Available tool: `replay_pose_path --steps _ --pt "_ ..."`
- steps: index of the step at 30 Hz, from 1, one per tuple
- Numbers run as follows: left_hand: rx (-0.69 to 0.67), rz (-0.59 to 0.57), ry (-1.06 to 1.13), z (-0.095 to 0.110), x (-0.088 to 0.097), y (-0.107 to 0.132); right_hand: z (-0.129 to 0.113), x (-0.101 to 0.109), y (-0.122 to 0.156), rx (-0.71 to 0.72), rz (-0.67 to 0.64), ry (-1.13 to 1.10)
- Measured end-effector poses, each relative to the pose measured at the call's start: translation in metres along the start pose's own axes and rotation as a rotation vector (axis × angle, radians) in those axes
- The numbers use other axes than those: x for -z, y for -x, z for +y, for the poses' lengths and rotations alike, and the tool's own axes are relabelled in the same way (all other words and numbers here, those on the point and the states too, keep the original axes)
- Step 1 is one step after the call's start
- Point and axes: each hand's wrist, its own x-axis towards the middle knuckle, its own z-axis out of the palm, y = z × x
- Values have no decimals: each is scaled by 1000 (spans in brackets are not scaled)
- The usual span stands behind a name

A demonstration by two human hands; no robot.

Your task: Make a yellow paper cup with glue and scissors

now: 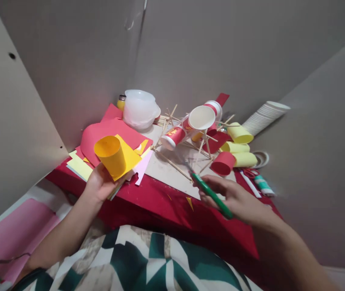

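Hold the yellow tube lightly—your left hand pinches its base—and angle the green-handled tool, gripped in your right hand, clear of the sticks.

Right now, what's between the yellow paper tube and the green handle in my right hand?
The head view shows a yellow sheet, pink paper, the pale board and a wooden stick between them.

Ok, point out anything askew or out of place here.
A yellow scrap lies loose on the red cloth, away from the piled paper; the cup stack at right is tilted rather than upright.
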Motion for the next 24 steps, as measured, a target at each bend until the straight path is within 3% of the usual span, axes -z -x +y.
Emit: replay_pose_path --steps 4,8,12,16,24 --pt "130 -192 -173 -19 -17 17 26 -23 32 -102 165 -441" --pt "92 -299 -173 -42 -55 14 46 -49 47 -77 274 -727" --pt "59 -289 -173 -68 -92 13 62 -64 66 -62 249 -718" --pt "34 -276 -131 -94 -117 17 65 -73 85 -59 224 -654" --pt "13 -310 -148 -141 -138 37 54 -66 108 -123 279 -420"
